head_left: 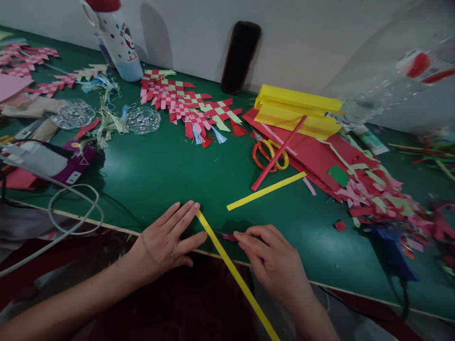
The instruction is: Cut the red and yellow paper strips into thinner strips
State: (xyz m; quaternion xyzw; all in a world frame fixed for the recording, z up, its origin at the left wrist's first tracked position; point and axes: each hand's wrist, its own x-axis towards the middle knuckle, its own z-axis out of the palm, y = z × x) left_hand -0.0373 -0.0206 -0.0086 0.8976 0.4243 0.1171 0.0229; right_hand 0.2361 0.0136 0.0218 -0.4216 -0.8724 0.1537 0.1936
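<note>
My left hand (169,235) lies nearly flat at the table's front edge, fingers stretched out. Its fingertips touch the upper end of a long yellow paper strip (231,266), and the thumb is beside the strip. The strip slants down to the right, over the edge and out of view. Right of it, my right hand (272,253) pinches a small tool with a pinkish-purple handle (230,237). A thin tip points left toward the strip; its exact kind is too small to tell. A shorter yellow paper strip (266,191) lies just beyond my hands.
Scissors (261,154) lie under a rolled red strip (279,154), near folded yellow paper (298,106). Paper scraps (387,189) cover the right side. Woven red-and-white paper pieces (185,102), a bottle (121,42) and a leaning phone (241,57) line the back. A cable (76,225) loops left.
</note>
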